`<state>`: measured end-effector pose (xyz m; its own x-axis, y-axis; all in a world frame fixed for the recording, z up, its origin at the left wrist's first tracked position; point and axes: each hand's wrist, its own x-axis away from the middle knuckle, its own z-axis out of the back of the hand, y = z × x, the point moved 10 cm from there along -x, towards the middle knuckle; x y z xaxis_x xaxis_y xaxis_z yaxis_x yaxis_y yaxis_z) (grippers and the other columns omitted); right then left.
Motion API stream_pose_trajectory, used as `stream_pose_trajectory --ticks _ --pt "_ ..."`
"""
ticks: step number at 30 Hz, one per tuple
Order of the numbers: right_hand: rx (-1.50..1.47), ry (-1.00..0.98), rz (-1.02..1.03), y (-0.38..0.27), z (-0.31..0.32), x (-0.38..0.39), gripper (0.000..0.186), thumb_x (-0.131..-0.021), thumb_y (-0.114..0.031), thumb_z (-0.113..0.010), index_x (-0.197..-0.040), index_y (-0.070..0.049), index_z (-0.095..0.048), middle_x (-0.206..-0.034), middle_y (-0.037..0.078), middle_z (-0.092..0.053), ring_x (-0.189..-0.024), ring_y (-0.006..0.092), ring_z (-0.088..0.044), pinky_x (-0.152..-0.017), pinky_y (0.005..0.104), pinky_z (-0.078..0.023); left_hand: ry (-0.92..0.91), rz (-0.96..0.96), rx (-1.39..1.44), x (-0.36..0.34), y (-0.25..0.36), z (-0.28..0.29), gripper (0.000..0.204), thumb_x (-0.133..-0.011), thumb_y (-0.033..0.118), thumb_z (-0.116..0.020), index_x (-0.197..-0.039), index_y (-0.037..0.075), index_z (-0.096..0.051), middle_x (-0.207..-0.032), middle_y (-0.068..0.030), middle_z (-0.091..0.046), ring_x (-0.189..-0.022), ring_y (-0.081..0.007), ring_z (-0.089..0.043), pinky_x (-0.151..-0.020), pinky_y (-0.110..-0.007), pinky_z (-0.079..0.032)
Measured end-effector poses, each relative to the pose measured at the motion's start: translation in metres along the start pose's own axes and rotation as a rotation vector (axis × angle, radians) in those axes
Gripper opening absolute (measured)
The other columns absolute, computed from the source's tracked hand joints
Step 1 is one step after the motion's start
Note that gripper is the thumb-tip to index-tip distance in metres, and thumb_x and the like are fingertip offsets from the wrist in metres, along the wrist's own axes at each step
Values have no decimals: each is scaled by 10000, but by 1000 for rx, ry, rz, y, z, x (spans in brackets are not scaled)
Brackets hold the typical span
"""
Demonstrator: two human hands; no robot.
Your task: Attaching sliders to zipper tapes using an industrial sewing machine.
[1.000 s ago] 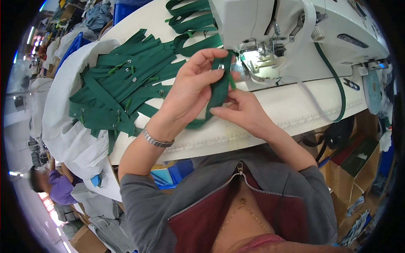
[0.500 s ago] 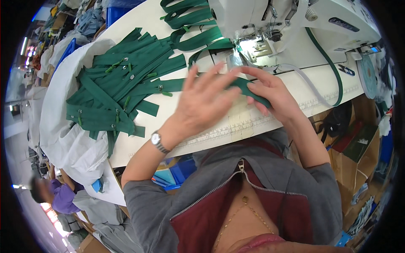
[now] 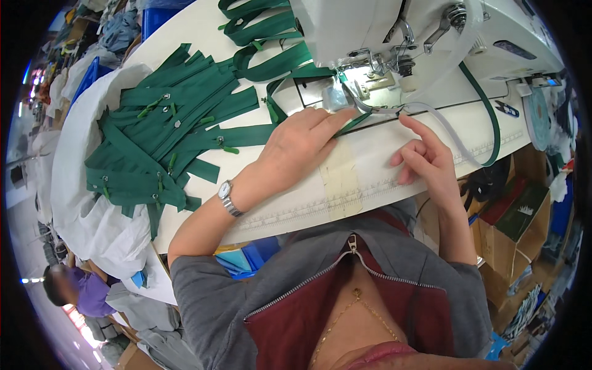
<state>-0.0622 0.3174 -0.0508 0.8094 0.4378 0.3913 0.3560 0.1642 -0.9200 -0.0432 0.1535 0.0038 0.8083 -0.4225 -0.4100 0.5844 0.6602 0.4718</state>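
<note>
My left hand (image 3: pixel 302 145) is at the front of the sewing machine (image 3: pixel 364 37), palm down with its fingers pressed together. A green zipper strip (image 3: pixel 354 124) shows edge-on at its fingertips, angled toward the lit presser foot (image 3: pixel 376 83); the rest of that strip is under the hand. To the right, my right hand (image 3: pixel 427 154) holds nothing. Its index finger reaches toward the metal tape guide (image 3: pixel 388 111), while the other fingers are loosely bent and apart. Left of my left hand lies a heap of green zippers (image 3: pixel 179 117) with metal sliders and green pulls.
Looped green zippers (image 3: pixel 271 65) trail behind the needle area. A pale tape (image 3: pixel 453 132) and a green strip (image 3: pixel 493 123) curve down on the right. Small thread snips (image 3: pixel 507 109) lie near a tape roll (image 3: pixel 538 117). White cloth (image 3: pixel 80 203) hangs at the left table edge.
My right hand has let go of the green zipper and moved right and slightly down. My left hand has come down onto the strip, its fingers now together.
</note>
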Motion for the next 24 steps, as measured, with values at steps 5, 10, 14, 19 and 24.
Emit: stream_pose_trajectory --ticks 5,10,14,19,24 --pt "35 -37 -10 2 -2 -1 412 -886 -96 -509 -1292 -61 -445 -803 39 -622 -593 60 -563 -517 168 -412 -27 39 -79 -3 0 12 356 -607 -4 -635 -961 32 -646 -911 -94 -598 -680 -221 -579 -573 -304 -479" --pt "101 -109 0 3 -7 -4 303 -884 -93 -520 -1181 -39 -546 -803 37 -619 -603 62 -561 -523 171 -415 90 -94 -244 -9 -7 22 354 -612 30 -607 -962 62 -652 -1017 -71 -612 -612 -176 -536 -532 -279 -464" --pt "115 -108 -35 6 -7 -4 236 -879 -83 -530 -1095 -17 -597 -802 41 -626 -611 64 -565 -526 176 -421 -43 -224 -271 -11 0 5 332 -636 54 -601 -965 61 -650 -1053 -20 -611 -578 -151 -502 -529 -259 -465" --pt "126 -109 -49 6 -7 -5 214 -873 -80 -541 -1058 -3 -614 -801 50 -636 -620 66 -577 -518 179 -425 -88 -248 -229 -8 -4 -2 330 -639 60 -609 -967 63 -649 -1033 -8 -626 -562 -135 -508 -511 -250 -463" --pt "140 -105 -68 4 -7 -6 204 -854 -59 -532 -1027 18 -607 -798 62 -634 -593 86 -578 -480 188 -406 102 -207 -268 -14 -16 21 289 -671 88 -610 -958 81 -635 -954 -13 -631 -602 -115 -542 -504 -228 -456"
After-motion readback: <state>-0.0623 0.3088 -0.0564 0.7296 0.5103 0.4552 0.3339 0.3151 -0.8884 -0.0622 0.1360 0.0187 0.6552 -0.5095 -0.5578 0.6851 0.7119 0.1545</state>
